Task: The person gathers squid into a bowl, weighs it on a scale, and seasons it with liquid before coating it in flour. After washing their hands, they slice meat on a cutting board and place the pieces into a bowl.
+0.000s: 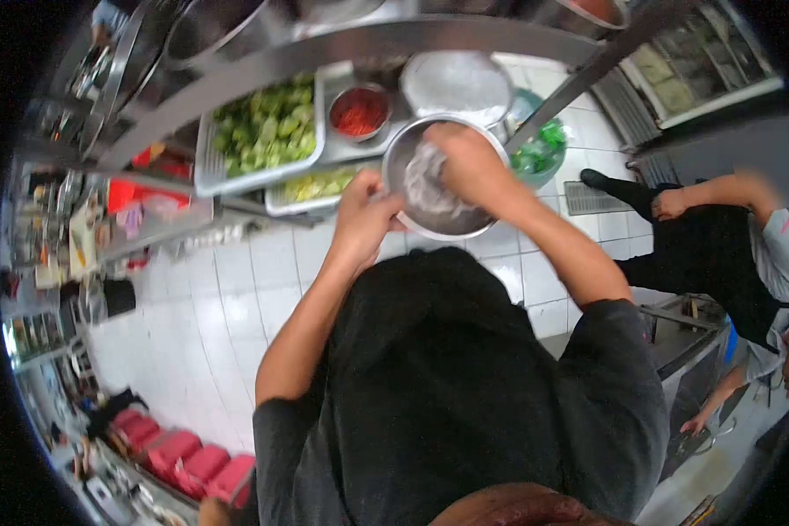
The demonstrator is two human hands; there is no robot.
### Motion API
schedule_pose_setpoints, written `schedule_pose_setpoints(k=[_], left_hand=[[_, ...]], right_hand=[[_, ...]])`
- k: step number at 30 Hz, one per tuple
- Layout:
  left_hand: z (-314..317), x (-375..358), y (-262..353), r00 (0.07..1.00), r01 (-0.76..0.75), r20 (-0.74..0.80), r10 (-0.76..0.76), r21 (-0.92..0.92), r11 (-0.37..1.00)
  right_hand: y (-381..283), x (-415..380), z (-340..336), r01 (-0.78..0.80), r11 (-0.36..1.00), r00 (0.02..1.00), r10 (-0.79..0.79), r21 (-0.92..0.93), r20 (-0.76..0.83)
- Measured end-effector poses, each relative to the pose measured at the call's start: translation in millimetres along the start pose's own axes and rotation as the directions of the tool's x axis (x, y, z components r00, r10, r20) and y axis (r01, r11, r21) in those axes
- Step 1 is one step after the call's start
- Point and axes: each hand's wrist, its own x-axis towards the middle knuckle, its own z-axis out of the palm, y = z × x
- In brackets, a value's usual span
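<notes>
Steadying the metal bowl [469,226] at its left rim, the left hand [359,219] pinches the edge between thumb and fingers. The right hand [478,171] reaches down inside, fingers bent into a pale mass [425,180]; whether they close on any of it is too blurred to tell. What carries the bowl cannot be made out.

Pushing hard against the far wall could tip or swing the bowl, I'd judge, since the visible hold is at one side only. Wet fingers might slide off the smooth rim, and quick stirring could throw bits into the red pieces [359,119] just beyond and left of the bowl.

Round, thin-walled and shiny, the bowl contrasts with its soft, greyish-white, slippery-looking contents. Farther left of it, a rectangular white tray [203,162] holds rough, leafy-looking green chunks [267,131]. A flat, dull silver disc [456,81] lies just beyond the bowl, and crinkled, glossy green material [550,140] sits to its right.
</notes>
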Motion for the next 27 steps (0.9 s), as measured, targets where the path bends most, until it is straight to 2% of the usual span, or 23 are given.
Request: schedule_pose_setpoints(k=[2, 3, 5, 6, 8, 9, 10, 12, 14, 16, 19, 22, 23, 26, 27], left_hand=[[-3, -2, 7, 0.999, -0.04, -0.012, 0.041, 0.087, 0.995], [2, -8, 19, 0.999, -0.041, -0.032, 0.043, 0.035, 0.999], [-6, -6, 22, 0.999, -0.034, -0.025, 0.034, -0.002, 0.999], [-12, -3, 16, 0.999, -0.047, -0.012, 0.047, -0.033, 0.998], [-21, 3, 16, 0.999, -0.039, 0.006, 0.039, -0.017, 0.999], [-28, 6, 19, 0.998, -0.051, 0.02, 0.052, -0.018, 0.999], [-34, 10, 22, 0.998, -0.057, 0.027, 0.058, -0.023, 0.998], [-44, 15, 34, 0.993, -0.072, 0.089, 0.079, -0.075, 0.995], [-54, 15, 46, 0.988, -0.064, 0.132, 0.076, -0.095, 0.993], [-61, 16, 57, 0.984, -0.052, 0.167, 0.066, -0.084, 0.995], [-80, 24, 55, 0.972, -0.023, 0.23, 0.041, -0.082, 0.996], [-101, 32, 58, 0.968, -0.03, 0.248, 0.043, -0.058, 0.998], [-106, 33, 64, 0.966, -0.038, 0.253, 0.047, -0.04, 0.998], [-117, 26, 82, 0.961, -0.039, 0.272, 0.049, -0.042, 0.998], [-120, 23, 85, 0.956, -0.029, 0.29, 0.04, -0.042, 0.999]], right_hand=[[-17, -2, -3, 0.142, 0.975, 0.988, -0.149, -0.173, -0.03], [-34, -8, -8, 0.06, 0.966, 0.997, -0.072, -0.253, -0.038], [-42, -4, -11, -0.032, 0.968, 0.999, 0.033, -0.249, 0.0], [-32, 0, -3, -0.045, 0.986, 0.996, 0.056, -0.163, 0.065], [-14, 21, 11, -0.093, 0.987, 0.992, 0.103, -0.133, 0.071], [-16, 24, 8, -0.027, 0.992, 0.999, 0.023, -0.124, -0.035], [-22, 30, 5, -0.01, 0.989, 0.997, -0.002, -0.148, -0.076], [-50, 31, -6, 0.031, 0.968, 0.991, -0.062, -0.25, -0.116], [-78, 24, -16, 0.009, 0.957, 0.986, -0.056, -0.29, -0.157], [-84, 35, -11, -0.046, 0.965, 0.994, 0.019, -0.26, -0.106], [-68, 68, 3, -0.167, 0.968, 0.978, 0.187, -0.185, 0.096], [-91, 74, 0, -0.108, 0.979, 0.994, 0.103, -0.174, -0.035], [-105, 71, -2, -0.12, 0.976, 0.993, 0.117, -0.18, -0.027], [-144, 60, 3, -0.202, 0.911, 0.977, 0.165, -0.36, -0.133], [-134, 66, 16, -0.272, 0.926, 0.962, 0.268, -0.263, -0.052]])
